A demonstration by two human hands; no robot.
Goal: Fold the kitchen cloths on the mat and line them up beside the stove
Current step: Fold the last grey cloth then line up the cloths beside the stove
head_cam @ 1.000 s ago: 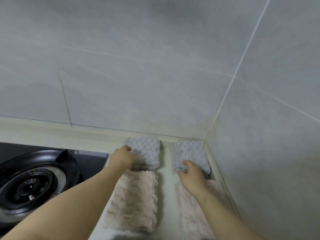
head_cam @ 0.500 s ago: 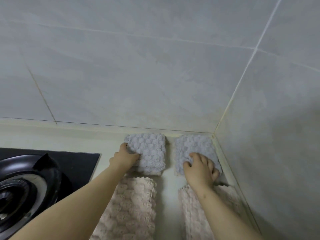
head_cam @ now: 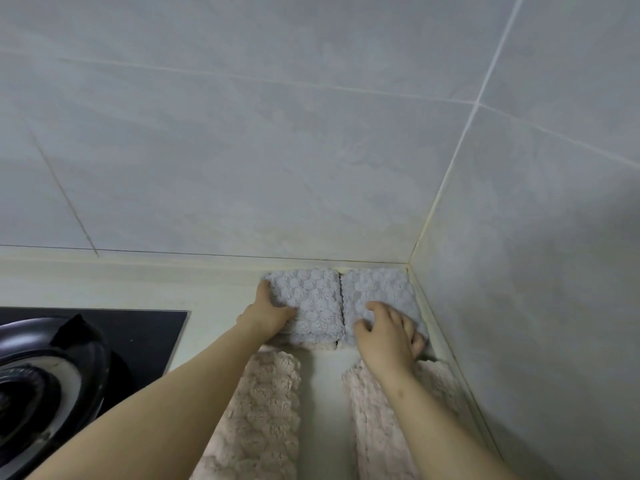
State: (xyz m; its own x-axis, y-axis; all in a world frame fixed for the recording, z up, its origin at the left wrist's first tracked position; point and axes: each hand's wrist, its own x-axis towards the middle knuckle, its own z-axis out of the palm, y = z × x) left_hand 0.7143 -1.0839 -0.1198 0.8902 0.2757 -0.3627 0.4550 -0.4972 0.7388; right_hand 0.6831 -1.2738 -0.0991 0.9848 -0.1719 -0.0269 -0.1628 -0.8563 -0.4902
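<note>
Touching grey cloths [head_cam: 304, 303] [head_cam: 375, 289], both hands [head_cam: 268, 318] [head_cam: 388, 337], stove [head_cam: 52, 375] nearby

Two grey cloths [head_cam: 306, 303] [head_cam: 377, 289] touching in the corner, hands [head_cam: 268, 315] [head_cam: 389, 337] on them

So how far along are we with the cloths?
Done, it seems: all four cloths are folded. The left grey cloth and right grey cloth sit side by side in the corner. In hand: left hand and right hand rest on them. Left: perhaps closing the gap between the left pink cloth and right pink cloth.
</note>
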